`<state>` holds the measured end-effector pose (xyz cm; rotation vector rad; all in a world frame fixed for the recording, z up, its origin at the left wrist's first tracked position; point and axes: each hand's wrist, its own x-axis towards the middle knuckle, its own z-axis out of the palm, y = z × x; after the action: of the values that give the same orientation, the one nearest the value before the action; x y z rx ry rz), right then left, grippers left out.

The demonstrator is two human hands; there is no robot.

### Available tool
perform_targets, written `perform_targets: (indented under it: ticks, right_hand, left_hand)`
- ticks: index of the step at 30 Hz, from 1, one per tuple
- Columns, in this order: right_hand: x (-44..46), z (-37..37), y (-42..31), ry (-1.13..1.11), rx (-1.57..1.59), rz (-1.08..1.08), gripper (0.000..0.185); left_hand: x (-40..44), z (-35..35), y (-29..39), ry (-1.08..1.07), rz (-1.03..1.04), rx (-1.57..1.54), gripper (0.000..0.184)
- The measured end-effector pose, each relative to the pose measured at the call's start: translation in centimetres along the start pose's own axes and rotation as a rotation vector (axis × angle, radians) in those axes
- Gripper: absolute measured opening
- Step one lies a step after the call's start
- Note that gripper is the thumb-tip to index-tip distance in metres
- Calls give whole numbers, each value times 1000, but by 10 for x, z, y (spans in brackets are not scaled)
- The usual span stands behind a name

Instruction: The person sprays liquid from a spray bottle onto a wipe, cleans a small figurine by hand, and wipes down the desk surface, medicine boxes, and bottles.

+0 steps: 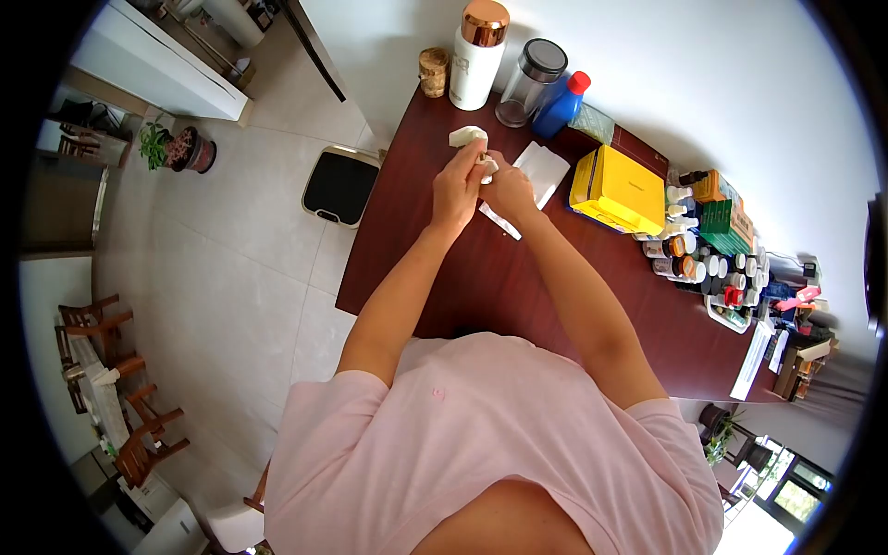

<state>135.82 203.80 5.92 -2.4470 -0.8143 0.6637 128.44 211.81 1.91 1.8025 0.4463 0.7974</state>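
Left hand [455, 190], right hand [508, 188] closed round white wad [467, 136]
Careless wrist bump could nudge the white strip [499, 221] just below the grip, tbh.

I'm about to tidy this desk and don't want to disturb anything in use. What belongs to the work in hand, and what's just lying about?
In use:
white wad, in the left hand and right hand
probably the white sheet and narrow white strip nearby

Apparently lying about:
yellow box
copper-capped bottle
blue bottle
lidded clear jar
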Motion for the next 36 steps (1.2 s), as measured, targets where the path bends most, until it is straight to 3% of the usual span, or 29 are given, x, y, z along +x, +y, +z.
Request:
perform_targets:
  ticks: [4, 8, 11, 13, 14, 15, 16, 17, 20, 24, 26, 28, 29, 31, 36]
  right_hand:
    - [1, 0, -1, 1, -23, -19, 58]
    - [5, 2, 6, -7, -17, -26, 73]
    - [8, 11, 24, 5, 53, -112, 84]
    - [2, 13, 29, 356, -10, -353, 74]
    - [-2, 12, 32, 355, -10, -352, 74]
    - [-12, 3, 27, 332, 248, -316, 65]
    - [-22, -4, 21, 305, 504, -277, 57]
    - [-34, -6, 15, 305, 505, -274, 57]
    - [-48, 4, 16, -8, 1009, -167, 30]
    - [-60, 0, 15, 6, 1249, 103, 22]
    - [-49, 0, 30, 106, 1188, 98, 23]
    - [-31, 0, 44, 280, 1093, 90, 24]
    - [-21, -3, 48, 321, 1041, 86, 23]
    - [-5, -6, 39, 458, 813, -128, 19]
    - [3, 7, 4, 467, 533, -365, 20]
  left_hand:
    - [-5, -14, -12, -54, 110, 187, 34]
    - [-19, -32, -24, -73, 138, 278, 32]
    - [-24, -50, -17, -77, -12, 292, 30]
    - [-23, -58, -3, 63, 46, 173, 28]
    - [-25, -58, 5, 61, -22, 50, 26]
    - [-26, -56, 16, 59, -22, 52, 26]
    - [-27, -52, 25, 21, -107, -162, 26]
    - [-29, -47, 31, -18, -192, -376, 26]
    - [-33, -29, 35, -70, -149, -299, 27]
    - [-38, -21, 35, -119, -125, -147, 27]
    - [-34, -24, 34, -158, -93, -103, 30]
    - [-24, -28, 31, -9, 87, 216, 41]
    - [-20, -26, 29, -10, 87, 218, 41]
    - [-10, -20, 23, -2, 63, 496, 48]
    - [0, -19, 3, -194, 49, 486, 50]
